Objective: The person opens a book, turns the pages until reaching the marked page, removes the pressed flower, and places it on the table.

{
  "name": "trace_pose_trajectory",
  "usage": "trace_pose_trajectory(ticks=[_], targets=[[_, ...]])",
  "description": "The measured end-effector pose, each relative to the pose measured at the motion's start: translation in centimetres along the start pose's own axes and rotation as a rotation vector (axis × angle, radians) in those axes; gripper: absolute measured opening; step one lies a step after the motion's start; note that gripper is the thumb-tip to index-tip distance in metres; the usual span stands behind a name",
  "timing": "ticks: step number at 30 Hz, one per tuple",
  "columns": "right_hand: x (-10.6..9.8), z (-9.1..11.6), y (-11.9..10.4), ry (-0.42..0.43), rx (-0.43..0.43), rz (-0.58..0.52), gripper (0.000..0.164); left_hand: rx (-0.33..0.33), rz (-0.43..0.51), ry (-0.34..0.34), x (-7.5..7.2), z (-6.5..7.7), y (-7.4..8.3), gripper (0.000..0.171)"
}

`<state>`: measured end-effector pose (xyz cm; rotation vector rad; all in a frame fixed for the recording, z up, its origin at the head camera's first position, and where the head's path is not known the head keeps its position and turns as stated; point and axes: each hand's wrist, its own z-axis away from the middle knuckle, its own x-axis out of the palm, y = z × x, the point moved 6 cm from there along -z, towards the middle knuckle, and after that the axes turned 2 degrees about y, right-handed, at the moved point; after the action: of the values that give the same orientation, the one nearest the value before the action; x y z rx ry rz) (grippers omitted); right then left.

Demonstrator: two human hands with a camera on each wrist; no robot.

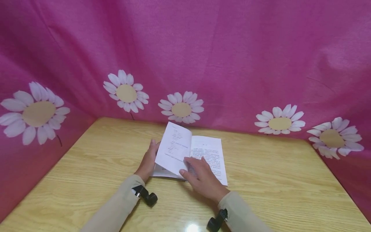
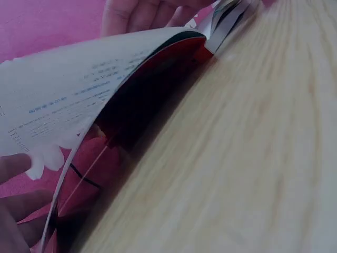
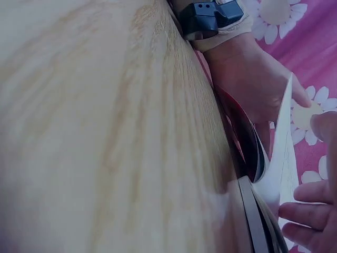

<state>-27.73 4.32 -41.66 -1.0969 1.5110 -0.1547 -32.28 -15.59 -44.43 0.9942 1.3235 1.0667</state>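
An open paperback book with printed white pages lies on the wooden table. Its left page stands raised and slanted, curving up from the spine. My left hand holds the book's left side, partly hidden behind that page; in the left wrist view its fingers are at the edge of the lifted left part, whose underside is dark and red. My right hand reaches over the lower middle of the book, thumb and index finger apart near the raised page's corner. Loosely bent fingers show beside the page in the right wrist view.
The wooden table extends around the book on all sides. A pink cloth printed with white daisies hangs along the back and sides. Black wrist devices sit on both sleeves.
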Motion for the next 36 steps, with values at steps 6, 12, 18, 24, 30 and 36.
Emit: trace_pose_trajectory(ticks=[6,12,18,24,30,36], targets=[[0.3,0.0,-0.2,-0.02,-0.031,0.042,0.048,0.082,0.17,0.023,-0.2,-0.1,0.7,0.082],[0.7,0.1,-0.3,-0.085,-0.043,0.129,0.054,0.087,0.208,0.049,-0.4,0.1,0.7,0.076],[0.9,0.4,-0.4,-0.131,-0.052,0.231,0.062,0.089,0.201,0.049,-0.4,0.0,0.6,0.08],[1.0,0.6,-0.2,-0.162,-0.044,0.261,0.063,0.08,0.145,0.032,-0.2,0.1,0.8,0.081],[0.9,0.7,-0.2,-0.165,-0.044,0.237,0.062,0.15,-0.073,0.053,0.0,-0.1,1.0,0.052],[0.9,0.7,0.1,-0.167,-0.047,0.221,0.062,0.306,-0.381,0.002,0.7,-0.1,1.2,0.055]])
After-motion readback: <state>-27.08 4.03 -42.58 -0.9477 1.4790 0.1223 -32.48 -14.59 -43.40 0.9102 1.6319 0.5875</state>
